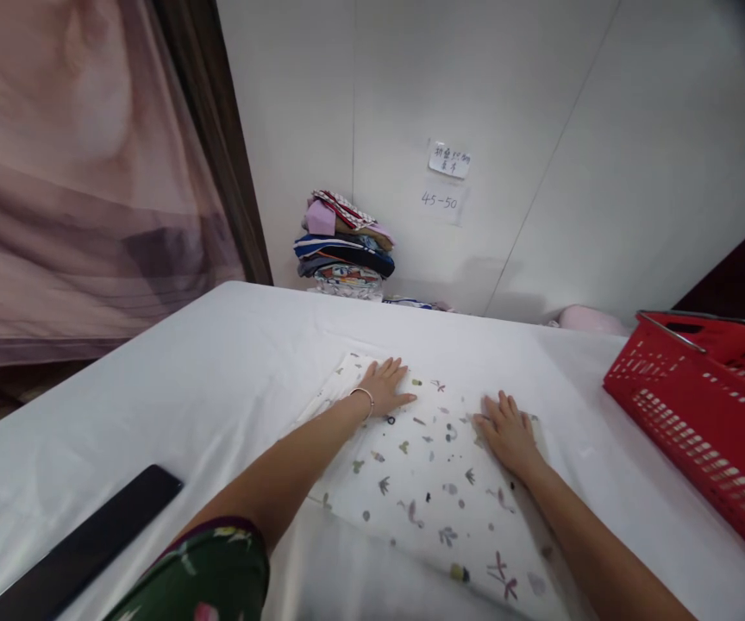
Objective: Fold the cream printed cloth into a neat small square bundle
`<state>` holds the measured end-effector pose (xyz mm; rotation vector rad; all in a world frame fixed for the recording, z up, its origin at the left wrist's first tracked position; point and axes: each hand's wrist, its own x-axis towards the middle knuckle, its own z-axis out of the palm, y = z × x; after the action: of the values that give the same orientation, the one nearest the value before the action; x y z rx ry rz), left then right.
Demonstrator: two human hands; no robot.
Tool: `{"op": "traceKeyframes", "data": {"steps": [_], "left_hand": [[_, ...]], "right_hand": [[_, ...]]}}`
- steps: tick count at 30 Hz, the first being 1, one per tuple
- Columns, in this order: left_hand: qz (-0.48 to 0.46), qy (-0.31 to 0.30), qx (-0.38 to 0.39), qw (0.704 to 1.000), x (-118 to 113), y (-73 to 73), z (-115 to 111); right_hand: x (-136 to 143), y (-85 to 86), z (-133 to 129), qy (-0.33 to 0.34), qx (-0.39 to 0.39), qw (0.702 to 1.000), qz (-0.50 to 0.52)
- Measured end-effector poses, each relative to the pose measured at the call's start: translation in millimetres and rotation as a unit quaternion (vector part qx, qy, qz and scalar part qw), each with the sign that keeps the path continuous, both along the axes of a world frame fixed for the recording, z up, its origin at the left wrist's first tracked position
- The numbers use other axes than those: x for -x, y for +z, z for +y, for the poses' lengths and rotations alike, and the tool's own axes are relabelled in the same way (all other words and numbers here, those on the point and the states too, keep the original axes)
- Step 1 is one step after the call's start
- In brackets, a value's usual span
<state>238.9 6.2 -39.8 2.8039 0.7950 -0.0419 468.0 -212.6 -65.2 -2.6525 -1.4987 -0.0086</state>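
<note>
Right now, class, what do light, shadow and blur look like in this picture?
In the head view, soft light falls on the printed cloth without harsh glare; same head view, a faint shadow marks the pale wall; again head view, the top right corner is dark and blurred.

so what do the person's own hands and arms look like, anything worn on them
The left hand is ungloved, with a thin, pale bracelet at its wrist; a dark green, patterned fabric sleeve with purple edging ends near that elbow. The right hand is ungloved, no sleeve in view.
</note>
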Motion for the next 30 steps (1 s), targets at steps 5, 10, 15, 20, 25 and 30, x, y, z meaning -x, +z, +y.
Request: {"op": "traceKeyframes", "data": {"steps": [5,10,15,20,25,30], "left_hand": [[0.018,0.092,-0.027,0.995,24,-3.7,18],[0.026,0.098,-0.008,0.995,27,-3.0,22],[0.011,0.136,0.032,0.990,31,17.8,18],[-0.031,0.242,0.028,0.969,84,20.6,-3],[-0.003,0.317,0.024,0.948,130,17.2,-33],[0.015,0.365,0.085,0.927,139,23.8,-32]], "right_hand": [[-16,-2.3,-5,-0.046,0.023,0.999,-0.002],[-24,-9.1,-3,-0.060,0.037,0.997,0.009],[-13,8.2,-11,-0.064,0.027,0.997,0.025],[29,7.3,-59,0.032,-0.015,0.999,-0.005],[70,7.2,-84,0.047,0.053,0.997,0.037],[97,22.8,-93,0.064,0.042,0.995,0.064]]}}
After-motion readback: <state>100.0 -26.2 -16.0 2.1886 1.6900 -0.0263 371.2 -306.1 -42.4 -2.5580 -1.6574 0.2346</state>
